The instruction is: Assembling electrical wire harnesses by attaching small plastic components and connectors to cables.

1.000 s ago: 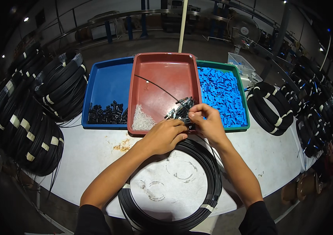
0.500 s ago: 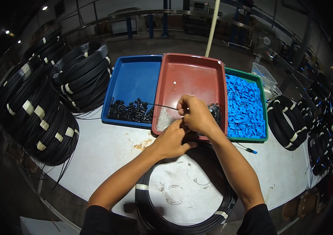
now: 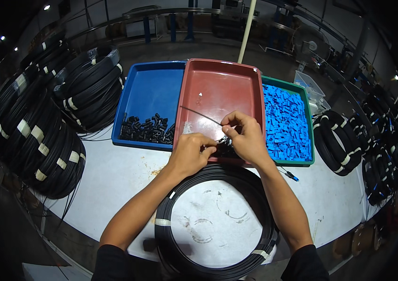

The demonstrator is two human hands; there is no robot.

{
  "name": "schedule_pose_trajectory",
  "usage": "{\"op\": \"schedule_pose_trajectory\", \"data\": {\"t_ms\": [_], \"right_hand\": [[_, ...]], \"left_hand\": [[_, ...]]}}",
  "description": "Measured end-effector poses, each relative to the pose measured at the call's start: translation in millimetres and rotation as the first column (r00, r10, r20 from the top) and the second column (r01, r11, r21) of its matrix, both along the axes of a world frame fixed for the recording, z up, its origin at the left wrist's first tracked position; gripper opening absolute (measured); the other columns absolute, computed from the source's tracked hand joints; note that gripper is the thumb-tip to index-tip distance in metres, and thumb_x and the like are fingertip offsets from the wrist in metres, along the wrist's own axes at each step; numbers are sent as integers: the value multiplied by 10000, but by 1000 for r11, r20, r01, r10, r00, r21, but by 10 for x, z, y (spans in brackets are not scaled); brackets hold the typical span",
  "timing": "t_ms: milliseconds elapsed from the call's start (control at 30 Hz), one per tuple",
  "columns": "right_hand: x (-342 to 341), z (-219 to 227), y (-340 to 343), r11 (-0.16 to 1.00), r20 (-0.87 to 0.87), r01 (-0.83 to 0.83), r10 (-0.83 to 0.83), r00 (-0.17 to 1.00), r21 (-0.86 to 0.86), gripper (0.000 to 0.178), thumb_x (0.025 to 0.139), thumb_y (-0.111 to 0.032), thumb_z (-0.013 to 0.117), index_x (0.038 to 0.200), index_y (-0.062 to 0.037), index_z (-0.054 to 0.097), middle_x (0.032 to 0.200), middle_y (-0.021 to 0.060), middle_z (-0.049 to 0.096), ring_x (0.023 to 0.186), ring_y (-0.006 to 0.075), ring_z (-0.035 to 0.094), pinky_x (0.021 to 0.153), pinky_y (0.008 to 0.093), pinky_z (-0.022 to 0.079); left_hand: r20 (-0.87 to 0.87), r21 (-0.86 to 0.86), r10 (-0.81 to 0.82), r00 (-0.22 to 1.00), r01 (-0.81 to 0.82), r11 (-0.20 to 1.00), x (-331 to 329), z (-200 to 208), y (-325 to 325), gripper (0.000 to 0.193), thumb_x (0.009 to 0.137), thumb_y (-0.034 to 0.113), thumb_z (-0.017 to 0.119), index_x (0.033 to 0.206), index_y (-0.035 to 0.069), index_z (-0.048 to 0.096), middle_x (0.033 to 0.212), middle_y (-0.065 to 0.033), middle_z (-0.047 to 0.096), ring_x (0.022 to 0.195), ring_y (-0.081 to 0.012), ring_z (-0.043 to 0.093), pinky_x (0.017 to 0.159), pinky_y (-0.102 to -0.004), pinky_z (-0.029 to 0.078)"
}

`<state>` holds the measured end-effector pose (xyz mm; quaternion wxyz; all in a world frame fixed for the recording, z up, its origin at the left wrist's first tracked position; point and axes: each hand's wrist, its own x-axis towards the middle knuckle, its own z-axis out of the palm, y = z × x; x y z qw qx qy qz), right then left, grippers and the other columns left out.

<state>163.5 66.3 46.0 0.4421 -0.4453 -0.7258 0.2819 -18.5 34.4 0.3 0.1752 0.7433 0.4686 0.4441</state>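
Over the near end of the red tray point(image 3: 224, 86), my right hand point(image 3: 247, 140) pinches a thin black cable point(image 3: 201, 115). The cable's free end sticks out up and to the left. Just left of it, my left hand point(image 3: 190, 152) has thumb and fingers drawn together at the tray's near edge. Whatever sits at those fingertips is too small to make out. Small dark parts point(image 3: 226, 151) lie in the tray below my hands, partly hidden by them. A large coil of black cable point(image 3: 164, 234), bound with pale tape, lies on the white table beneath my forearms.
At left, a blue tray point(image 3: 154, 89) holds short black sleeve-like pieces point(image 3: 147, 129). The green tray point(image 3: 311, 140) at right is filled with blue connectors point(image 3: 287, 122). A blue-tipped cable end point(image 3: 292, 176) lies before it. Stacked black coils point(image 3: 30, 136) stand left; smaller coils point(image 3: 339, 143) lie right.
My hands have drawn slightly apart, the left one moving left and the right one to the right. The cable's free end now tilts up more steeply. The whole view has shifted a little.
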Motion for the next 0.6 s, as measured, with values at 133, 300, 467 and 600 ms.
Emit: {"op": "schedule_pose_trajectory", "data": {"t_ms": [133, 300, 467, 600], "right_hand": [[25, 8, -36, 1000, 11, -15, 15, 1000, -5, 71, 897, 12, 708, 963, 8, 684, 826, 55, 705, 702, 95, 624, 656, 272, 500], [22, -15, -47, 999, -34, -49, 50, 998, 11, 76, 893, 2, 712, 961, 9, 678, 831, 71, 711, 696, 109, 643, 645, 287, 503], [22, -47, -66, 998, -26, -68, 68, 997, 10, 74, 897, -5, 712, 957, 13, 673, 826, 73, 710, 687, 110, 645, 635, 289, 503], [30, -80, -79, 995, -13, -103, 103, 995, 15, 72, 901, -14, 712, 951, 14, 668, 792, 71, 703, 638, 102, 634, 598, 288, 495]], "left_hand": [[-189, -36, -35, 981, 28, 999, 83, -16, 5, 214, 796, 19, 746, 1007, -4, 775, 922, -198, 739, 795, -353, 714, 764, -411, 573], [-145, 61, 127, 981, -119, 991, 42, -22, 30, 163, 782, 33, 777, 944, 27, 796, 874, -179, 739, 725, -262, 704, 665, -366, 548], [-255, -180, -302, 918, 262, 948, -20, -9, 80, 168, 797, 45, 729, 947, 32, 805, 933, -177, 744, 896, -335, 711, 831, -426, 557], [-436, -277, -369, 821, 268, 923, 4, 109, 113, 175, 825, 23, 659, 961, -5, 766, 972, -187, 714, 927, -362, 688, 821, -450, 540]]}}
